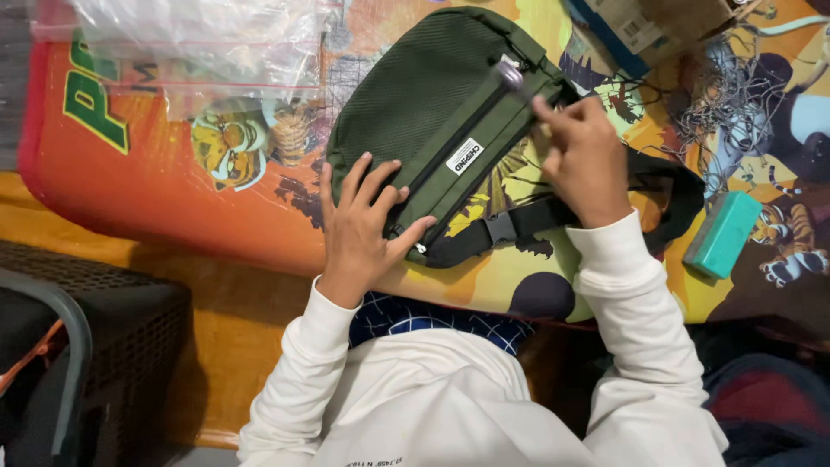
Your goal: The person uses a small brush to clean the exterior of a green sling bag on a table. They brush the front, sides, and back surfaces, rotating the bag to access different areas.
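Cartoon-print mat (259,216) in loud orange and yellow covers the surface I'm working on, with a strip of wooden floor showing on the near side of it. Dead centre on the mat is a dark green waist bag (432,112), lying at a slant between my two hands.

My left hand (363,225) is pressed flat on the near-left end of the bag, fingers spread wide over the fabric, not gripping anything, just resting on it. My right hand (584,156) is at the far-right end, fingers pinched narrow around the zipper pull (510,76), which sticks out past my fingertips. A black zipper line runs across the bag from one hand to the other.

Just under my right wrist the black strap (553,216) with its grey buckle (500,227) comes off the bag and loops around to the right of that hand.

Right of my right hand, well apart, sits a teal block (724,233). Beyond it there's a tangle of thin wires (735,104). Past my left hand, up at the far edge, a clear plastic bag (199,43) lies on the mat. A dark mesh crate (130,346) sits near-left of my left elbow.
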